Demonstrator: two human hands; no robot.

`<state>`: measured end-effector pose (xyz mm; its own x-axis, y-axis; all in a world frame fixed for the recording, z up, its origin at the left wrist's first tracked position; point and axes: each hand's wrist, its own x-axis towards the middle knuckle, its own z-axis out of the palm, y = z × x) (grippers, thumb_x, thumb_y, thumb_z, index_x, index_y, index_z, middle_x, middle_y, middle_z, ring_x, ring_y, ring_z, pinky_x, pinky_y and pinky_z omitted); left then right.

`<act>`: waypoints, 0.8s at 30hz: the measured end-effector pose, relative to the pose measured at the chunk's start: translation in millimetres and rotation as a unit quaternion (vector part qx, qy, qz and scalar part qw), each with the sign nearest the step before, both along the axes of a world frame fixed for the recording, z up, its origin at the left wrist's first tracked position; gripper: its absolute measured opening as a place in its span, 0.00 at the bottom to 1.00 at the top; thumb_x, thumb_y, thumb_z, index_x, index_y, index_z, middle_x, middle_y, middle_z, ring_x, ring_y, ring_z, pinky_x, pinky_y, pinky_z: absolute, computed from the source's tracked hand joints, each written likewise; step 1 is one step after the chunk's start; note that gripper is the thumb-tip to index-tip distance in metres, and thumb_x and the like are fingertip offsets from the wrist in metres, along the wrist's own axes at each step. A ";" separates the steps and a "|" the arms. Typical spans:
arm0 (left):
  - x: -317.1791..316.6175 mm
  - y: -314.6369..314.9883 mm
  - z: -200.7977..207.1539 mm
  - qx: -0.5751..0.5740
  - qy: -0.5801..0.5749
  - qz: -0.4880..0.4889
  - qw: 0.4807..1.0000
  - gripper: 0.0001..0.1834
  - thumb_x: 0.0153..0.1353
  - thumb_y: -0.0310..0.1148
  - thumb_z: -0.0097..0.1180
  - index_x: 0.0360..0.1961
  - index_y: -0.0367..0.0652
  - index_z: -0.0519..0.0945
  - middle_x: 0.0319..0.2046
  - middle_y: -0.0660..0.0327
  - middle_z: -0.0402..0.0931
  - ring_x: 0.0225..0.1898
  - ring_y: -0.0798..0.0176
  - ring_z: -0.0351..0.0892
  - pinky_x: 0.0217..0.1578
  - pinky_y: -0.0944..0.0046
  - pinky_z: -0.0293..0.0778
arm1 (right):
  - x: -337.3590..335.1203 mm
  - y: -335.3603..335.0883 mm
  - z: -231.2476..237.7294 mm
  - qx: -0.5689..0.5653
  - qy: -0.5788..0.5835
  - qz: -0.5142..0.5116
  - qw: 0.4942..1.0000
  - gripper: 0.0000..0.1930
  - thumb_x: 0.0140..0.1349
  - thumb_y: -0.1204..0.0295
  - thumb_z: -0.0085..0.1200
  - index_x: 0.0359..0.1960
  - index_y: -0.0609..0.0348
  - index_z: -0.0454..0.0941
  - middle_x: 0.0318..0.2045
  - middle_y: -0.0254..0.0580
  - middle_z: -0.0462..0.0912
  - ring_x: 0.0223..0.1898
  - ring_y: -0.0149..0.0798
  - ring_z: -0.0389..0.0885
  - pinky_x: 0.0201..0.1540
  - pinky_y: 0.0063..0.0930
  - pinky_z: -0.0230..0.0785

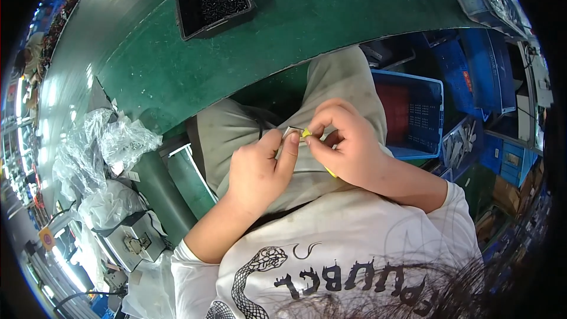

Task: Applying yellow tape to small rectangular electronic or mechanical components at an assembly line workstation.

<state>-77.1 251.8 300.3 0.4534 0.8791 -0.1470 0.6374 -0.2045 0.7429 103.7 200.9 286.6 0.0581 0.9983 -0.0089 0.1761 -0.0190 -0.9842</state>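
Observation:
My left hand (258,167) is closed above my lap, thumb and forefinger pinching a small silvery metal piece (292,130). Facing it, my right hand (349,149) is closed round a slim yellow object (306,133). Its yellow end meets the metal piece between my fingertips, and another bit of yellow shows below the palm. The fingers cover the rest, so I cannot tell its kind. Both hands are close together, just short of the green table (283,29).
A black bin (217,23) of small dark parts stands on the table. Right of my legs is a blue crate (411,75), with more blue boxes (493,74) beyond. Clear plastic bags (121,142) and a metal box (134,241) are at the left.

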 end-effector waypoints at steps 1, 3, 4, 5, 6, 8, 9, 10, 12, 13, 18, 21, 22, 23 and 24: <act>-0.5 0.1 -0.5 0.000 0.000 0.000 1.000 0.19 0.69 0.42 0.58 0.23 0.41 0.75 0.12 0.51 0.71 0.16 0.42 0.74 0.17 0.50 0.68 | 0.5 -0.3 -0.1 0.000 0.000 0.000 1.000 0.12 0.57 0.88 0.59 0.39 0.58 0.75 0.42 0.38 0.73 0.37 0.26 0.78 0.28 0.17 0.73; -1.5 1.0 -2.9 -0.004 0.029 -0.007 1.000 0.20 0.70 0.42 0.57 0.23 0.41 0.74 0.13 0.50 0.72 0.16 0.41 0.74 0.18 0.49 0.68 | 1.9 0.3 0.0 0.028 0.008 0.004 1.000 0.12 0.57 0.89 0.59 0.38 0.59 0.74 0.41 0.38 0.73 0.36 0.26 0.77 0.28 0.17 0.74; -1.8 1.6 -3.9 -0.004 0.029 -0.007 1.000 0.20 0.70 0.42 0.57 0.23 0.41 0.74 0.13 0.50 0.72 0.16 0.41 0.74 0.18 0.49 0.68 | 2.7 0.1 -0.5 0.028 0.008 0.005 1.000 0.12 0.57 0.89 0.59 0.38 0.59 0.74 0.41 0.38 0.73 0.36 0.26 0.77 0.28 0.17 0.74; -1.9 2.3 -5.0 -0.007 0.042 -0.011 0.999 0.20 0.70 0.42 0.56 0.24 0.41 0.74 0.13 0.50 0.72 0.17 0.41 0.75 0.18 0.48 0.68 | 3.7 -0.5 -1.6 0.038 0.011 0.005 0.999 0.12 0.57 0.89 0.58 0.38 0.60 0.74 0.41 0.39 0.72 0.36 0.26 0.77 0.28 0.17 0.74; -1.8 2.6 -5.7 -0.010 0.055 -0.015 0.998 0.19 0.71 0.42 0.54 0.25 0.41 0.73 0.14 0.49 0.73 0.17 0.40 0.75 0.19 0.47 0.69 | 4.5 -1.1 -2.6 0.049 0.015 0.005 0.999 0.12 0.57 0.90 0.58 0.38 0.60 0.74 0.41 0.39 0.72 0.36 0.26 0.77 0.29 0.17 0.75; -1.6 2.0 -5.0 -0.011 0.054 -0.025 0.998 0.19 0.72 0.42 0.53 0.26 0.41 0.73 0.14 0.49 0.73 0.17 0.40 0.75 0.19 0.46 0.69 | 5.7 -0.8 -4.4 0.048 0.014 0.007 0.999 0.12 0.57 0.90 0.58 0.38 0.60 0.73 0.41 0.39 0.72 0.36 0.26 0.77 0.29 0.17 0.75; -1.8 1.4 -4.1 -0.012 0.052 -0.035 0.998 0.18 0.72 0.42 0.52 0.27 0.41 0.72 0.13 0.48 0.73 0.17 0.39 0.75 0.19 0.46 0.69 | 5.8 -0.5 -4.7 0.047 0.013 0.009 0.999 0.13 0.57 0.90 0.58 0.38 0.60 0.73 0.41 0.39 0.72 0.36 0.26 0.76 0.29 0.17 0.75; -1.4 0.6 -3.1 -0.012 0.053 -0.034 0.998 0.18 0.72 0.42 0.52 0.27 0.41 0.72 0.13 0.48 0.73 0.17 0.39 0.75 0.19 0.46 0.69 | 5.2 -0.5 -4.4 0.048 0.013 0.010 0.999 0.13 0.57 0.90 0.58 0.38 0.60 0.73 0.41 0.39 0.72 0.36 0.26 0.76 0.29 0.17 0.75; 0.2 -1.1 -2.1 0.009 0.053 -0.057 0.997 0.18 0.72 0.41 0.51 0.27 0.42 0.72 0.13 0.49 0.72 0.17 0.39 0.75 0.18 0.45 0.69 | 3.9 -0.5 -4.0 0.022 0.030 0.004 0.999 0.12 0.57 0.89 0.58 0.38 0.60 0.73 0.41 0.39 0.72 0.36 0.26 0.76 0.29 0.17 0.75; 0.6 -1.8 -1.8 0.009 0.053 -0.057 0.997 0.18 0.72 0.41 0.51 0.27 0.42 0.72 0.13 0.49 0.72 0.17 0.39 0.75 0.18 0.45 0.69 | 3.5 -0.3 -4.1 0.023 0.031 0.004 0.999 0.12 0.57 0.89 0.58 0.38 0.60 0.73 0.41 0.39 0.72 0.36 0.26 0.76 0.29 0.17 0.75; 1.7 -4.2 -4.4 0.013 0.048 -0.055 0.997 0.18 0.70 0.43 0.54 0.27 0.42 0.72 0.12 0.51 0.72 0.15 0.42 0.75 0.17 0.47 0.69 | 3.1 -0.2 -4.4 0.008 0.030 0.003 1.000 0.12 0.58 0.89 0.58 0.38 0.60 0.72 0.40 0.38 0.72 0.36 0.26 0.76 0.29 0.17 0.75; 2.9 -4.5 -3.4 0.019 0.057 -0.058 0.996 0.17 0.69 0.43 0.55 0.27 0.42 0.72 0.12 0.52 0.72 0.15 0.42 0.75 0.17 0.48 0.69 | 3.5 0.2 -4.1 0.015 0.021 0.003 1.000 0.12 0.58 0.89 0.58 0.38 0.60 0.72 0.40 0.38 0.72 0.35 0.26 0.76 0.28 0.17 0.74; 2.9 -4.6 -2.5 0.019 0.058 -0.058 0.996 0.17 0.69 0.43 0.55 0.27 0.42 0.72 0.12 0.52 0.72 0.15 0.42 0.75 0.17 0.48 0.69 | 3.4 -0.1 -4.9 0.015 0.021 0.003 1.000 0.12 0.58 0.89 0.58 0.38 0.60 0.72 0.40 0.38 0.72 0.35 0.26 0.76 0.28 0.17 0.74; 2.9 -4.7 -1.3 0.013 0.059 -0.058 0.996 0.17 0.68 0.43 0.56 0.27 0.42 0.73 0.12 0.53 0.72 0.15 0.42 0.75 0.17 0.48 0.70 | 3.4 -0.3 -6.1 0.013 0.026 0.001 1.000 0.12 0.58 0.89 0.58 0.38 0.60 0.72 0.41 0.38 0.72 0.36 0.26 0.77 0.29 0.17 0.74; 2.8 -4.7 -0.4 0.008 0.061 -0.057 0.996 0.17 0.68 0.43 0.56 0.27 0.42 0.73 0.12 0.53 0.72 0.15 0.43 0.75 0.17 0.48 0.70 | 3.5 -0.4 -6.8 0.011 0.030 -0.001 0.999 0.12 0.58 0.89 0.58 0.38 0.60 0.72 0.41 0.38 0.72 0.36 0.26 0.77 0.29 0.17 0.74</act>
<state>-74.3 247.0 299.9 0.5295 0.8259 -0.1936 0.6948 -0.2914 0.6575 107.2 200.6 279.8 0.0602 0.9981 0.0102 0.1159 0.0032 -0.9933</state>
